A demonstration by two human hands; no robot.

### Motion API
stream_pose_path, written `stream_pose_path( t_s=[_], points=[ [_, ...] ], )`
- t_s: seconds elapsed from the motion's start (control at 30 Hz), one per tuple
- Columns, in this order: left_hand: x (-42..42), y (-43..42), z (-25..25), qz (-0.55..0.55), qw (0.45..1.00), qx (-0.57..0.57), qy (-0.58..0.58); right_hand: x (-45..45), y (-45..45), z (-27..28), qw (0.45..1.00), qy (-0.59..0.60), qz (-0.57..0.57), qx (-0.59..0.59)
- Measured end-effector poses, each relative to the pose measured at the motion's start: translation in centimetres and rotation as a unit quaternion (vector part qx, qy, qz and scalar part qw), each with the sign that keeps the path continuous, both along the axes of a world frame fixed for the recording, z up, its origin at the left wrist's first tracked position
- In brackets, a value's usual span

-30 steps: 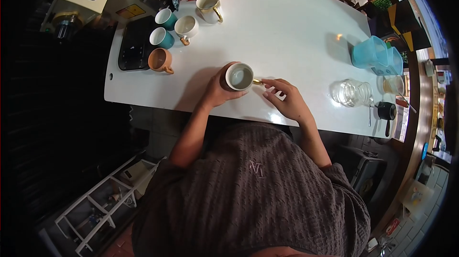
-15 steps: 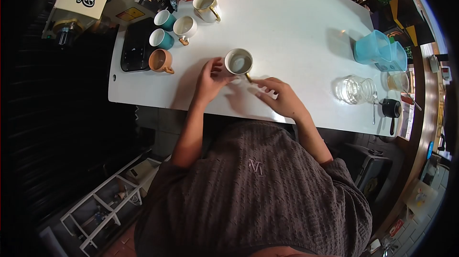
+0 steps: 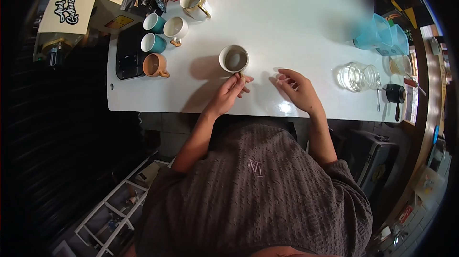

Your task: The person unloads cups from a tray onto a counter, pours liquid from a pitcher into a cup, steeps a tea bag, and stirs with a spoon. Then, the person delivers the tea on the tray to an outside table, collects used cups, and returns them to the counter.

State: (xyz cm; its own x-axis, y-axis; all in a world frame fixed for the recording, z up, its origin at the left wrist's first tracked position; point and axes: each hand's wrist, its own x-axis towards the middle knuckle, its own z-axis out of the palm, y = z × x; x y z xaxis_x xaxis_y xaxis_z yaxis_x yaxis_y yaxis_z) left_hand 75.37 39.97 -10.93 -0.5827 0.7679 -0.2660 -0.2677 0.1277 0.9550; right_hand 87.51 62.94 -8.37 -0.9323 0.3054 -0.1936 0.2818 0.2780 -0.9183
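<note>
A white mug with a gold handle (image 3: 234, 59) is in the middle of the white table (image 3: 267, 22), its mouth facing me. My left hand (image 3: 228, 95) has its thumb and fingers closed around the handle, which points toward me and is partly covered. I cannot tell whether the mug's base touches the table. To the right, my right hand (image 3: 301, 92) is apart from the mug, fingers loosely bent and separated, with nothing in them.
At left are teal cups (image 3: 153, 43), an orange mug (image 3: 155, 65), white mugs (image 3: 175, 27) and a black scale (image 3: 130, 55). At right are a glass pitcher (image 3: 356, 77), a light-blue container (image 3: 375, 34) and a black-handled portafilter (image 3: 395, 93). A blurred round patch covers the far right.
My left hand has moved from the mug's left side to its handle and closed on it. My right hand has left the handle and moved right.
</note>
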Motion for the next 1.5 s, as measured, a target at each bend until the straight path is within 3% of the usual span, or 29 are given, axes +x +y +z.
stream_pose_path(
  t_s=[0.23,0.4,0.6,0.67,0.73,0.8,0.97,1.1,1.17,1.33,1.4,1.5],
  points=[
    [-0.3,-1.0,-1.7,0.032,0.997,0.06,0.038,2.4,-2.4,0.8,0.996,-0.001,-0.076,0.05],
    [-2.4,-3.2,-0.1,-0.051,0.994,0.052,0.076,4.4,-7.9,1.6,0.984,0.006,-0.165,0.065],
    [-2.8,-5.7,1.6,-0.164,0.979,-0.014,0.119,8.1,-17.2,1.0,0.956,-0.008,-0.293,-0.015],
    [-2.0,-5.5,0.3,-0.157,0.957,0.067,0.234,9.7,-19.6,0.8,0.95,0.012,-0.31,0.019],
    [-0.5,-5.6,2.8,-0.212,0.954,0.068,0.199,11.6,-21.4,1.2,0.937,0.01,-0.347,0.022],
    [1.3,-5.3,3.4,-0.294,0.951,0.034,0.093,13.5,-23.1,2.0,0.916,0.028,-0.401,0.003],
    [6.3,-3.4,4.0,-0.506,0.859,0.07,-0.003,18.6,-26.3,2.0,0.855,0.109,-0.507,-0.021],
    [12.6,-2.0,4.7,-0.601,0.789,0.11,-0.058,22.8,-29.1,2.1,0.804,0.179,-0.562,-0.073],
    [15.9,-1.1,4.6,-0.651,0.752,0.094,-0.045,25.2,-30.7,1.6,0.768,0.219,-0.595,-0.095],
    [26.6,-0.2,4.3,-0.765,0.641,0.061,-0.011,33.3,-35.3,0.3,0.699,0.205,-0.685,-0.026],
    [32.1,-0.9,4.0,-0.769,0.633,0.082,-0.03,36.9,-37.2,0.4,0.658,0.219,-0.72,-0.023],
    [40.4,-2.4,3.6,-0.814,0.575,0.081,-0.02,42.7,-40.0,0.2,0.595,0.218,-0.774,0.008]
  ],
)
